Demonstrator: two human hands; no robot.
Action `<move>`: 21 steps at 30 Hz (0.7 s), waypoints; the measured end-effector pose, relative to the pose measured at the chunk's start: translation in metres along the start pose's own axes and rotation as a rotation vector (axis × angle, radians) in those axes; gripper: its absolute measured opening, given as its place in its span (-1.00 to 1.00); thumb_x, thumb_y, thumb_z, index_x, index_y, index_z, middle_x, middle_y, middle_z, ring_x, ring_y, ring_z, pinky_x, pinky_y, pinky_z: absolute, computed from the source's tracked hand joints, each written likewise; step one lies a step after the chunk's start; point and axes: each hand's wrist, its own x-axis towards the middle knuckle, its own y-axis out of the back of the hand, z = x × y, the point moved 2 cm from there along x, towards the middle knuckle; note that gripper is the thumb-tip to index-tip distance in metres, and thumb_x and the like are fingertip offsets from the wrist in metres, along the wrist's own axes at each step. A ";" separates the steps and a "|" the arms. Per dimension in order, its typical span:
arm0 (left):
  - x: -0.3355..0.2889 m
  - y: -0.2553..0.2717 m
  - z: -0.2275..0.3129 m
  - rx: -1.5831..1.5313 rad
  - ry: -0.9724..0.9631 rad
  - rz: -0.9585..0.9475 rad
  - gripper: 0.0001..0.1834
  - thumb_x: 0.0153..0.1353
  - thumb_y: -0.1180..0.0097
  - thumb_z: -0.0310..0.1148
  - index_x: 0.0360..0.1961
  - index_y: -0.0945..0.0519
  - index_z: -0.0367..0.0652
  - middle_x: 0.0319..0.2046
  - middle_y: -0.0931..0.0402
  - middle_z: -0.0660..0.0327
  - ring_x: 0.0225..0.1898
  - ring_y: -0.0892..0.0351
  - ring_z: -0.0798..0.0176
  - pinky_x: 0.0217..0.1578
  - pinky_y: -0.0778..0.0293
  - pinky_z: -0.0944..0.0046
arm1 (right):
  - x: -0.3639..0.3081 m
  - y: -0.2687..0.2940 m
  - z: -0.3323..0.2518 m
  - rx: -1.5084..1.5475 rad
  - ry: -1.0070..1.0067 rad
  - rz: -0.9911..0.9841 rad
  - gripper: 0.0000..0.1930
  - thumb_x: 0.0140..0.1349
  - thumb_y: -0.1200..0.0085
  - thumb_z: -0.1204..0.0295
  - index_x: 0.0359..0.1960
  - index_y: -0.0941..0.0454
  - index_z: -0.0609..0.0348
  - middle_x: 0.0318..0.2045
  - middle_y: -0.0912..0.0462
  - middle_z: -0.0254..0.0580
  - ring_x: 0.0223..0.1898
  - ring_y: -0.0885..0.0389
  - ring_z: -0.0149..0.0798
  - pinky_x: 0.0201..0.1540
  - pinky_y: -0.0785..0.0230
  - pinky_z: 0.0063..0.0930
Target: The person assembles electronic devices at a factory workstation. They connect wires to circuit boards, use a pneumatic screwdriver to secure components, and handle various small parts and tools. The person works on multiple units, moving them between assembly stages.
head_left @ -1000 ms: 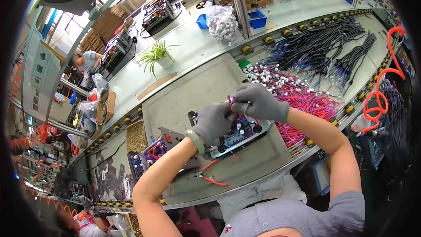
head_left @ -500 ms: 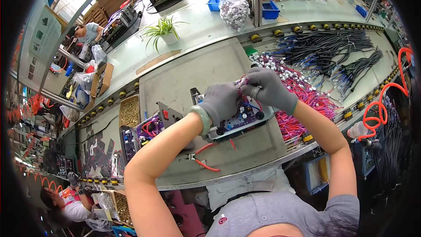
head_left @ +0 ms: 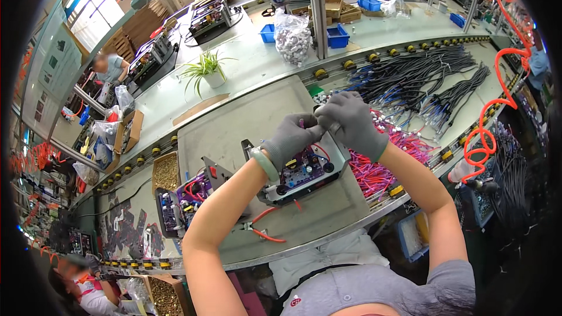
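Note:
My gloved left hand (head_left: 294, 138) and right hand (head_left: 355, 125) meet fingertip to fingertip above an open metal chassis (head_left: 313, 185). A purple circuit board (head_left: 301, 168) with small upright components and a red wire lies inside it. A bit of purple-pink wire (head_left: 302, 123) pokes out of the closed left fingers. The right fingers are pinched beside them; what they hold is hidden. Red-handled cutters (head_left: 264, 234) rest on the mat (head_left: 246, 102) in front of the chassis. Left of it, behind my forearm, sits another chassis with purple boards (head_left: 175, 208).
A heap of red and purple wires (head_left: 380, 169) lies to the right, with black cables (head_left: 418, 76) beyond. At left stand a box of small brass-coloured parts (head_left: 166, 172) and scattered dark plates (head_left: 126, 228). A potted plant (head_left: 214, 77) stands behind; an orange coiled hose (head_left: 481, 147) hangs right.
The view has shifted, moving the bench slightly left and down in the picture. My hands stay together over the chassis, lifted a little, and the right fingers have turned more downward.

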 end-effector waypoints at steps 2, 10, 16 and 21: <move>0.001 0.002 0.003 -0.080 -0.017 -0.066 -0.69 0.25 -0.21 -0.23 -0.14 -0.64 -0.28 -0.35 -0.62 0.30 -0.35 -0.55 0.49 -0.27 -0.50 0.45 | 0.005 0.003 0.000 -0.225 0.190 -0.070 -0.87 0.03 -0.19 0.37 -0.35 -0.59 0.00 -0.45 -0.53 -0.33 -0.25 -0.56 -0.23 -0.08 -0.37 -0.28; 0.008 0.006 0.003 0.968 -0.018 0.221 -0.71 0.23 -0.11 -0.10 -0.19 -0.69 -0.01 -0.37 -0.66 0.06 -0.34 -0.67 0.00 -0.27 -0.57 0.08 | 0.026 -0.026 0.009 -0.386 0.268 -0.566 -0.89 0.01 -0.15 0.36 -0.42 -0.65 0.02 -0.40 -0.59 -0.28 -0.19 -0.57 -0.23 -0.03 -0.39 -0.30; 0.006 0.004 -0.007 0.954 0.149 0.163 -0.75 0.24 -0.04 -0.08 -0.23 -0.69 0.12 -0.33 -0.66 0.04 -0.25 -0.66 -0.06 -0.19 -0.55 0.01 | -0.008 -0.020 0.010 -0.018 -0.423 -0.269 -0.75 0.25 -0.07 0.27 -0.13 -0.56 0.11 -0.35 -0.63 -0.09 -0.18 -0.61 0.14 -0.15 -0.47 -0.03; 0.017 -0.007 0.000 0.911 0.046 0.145 -0.76 0.24 -0.02 -0.12 -0.19 -0.68 0.16 -0.35 -0.66 0.07 -0.24 -0.66 -0.07 -0.16 -0.54 0.01 | -0.022 -0.025 0.017 0.157 -0.624 -0.470 -0.78 0.30 0.04 0.27 -0.15 -0.55 0.10 -0.43 -0.62 0.10 -0.32 -0.61 0.17 -0.23 -0.43 -0.03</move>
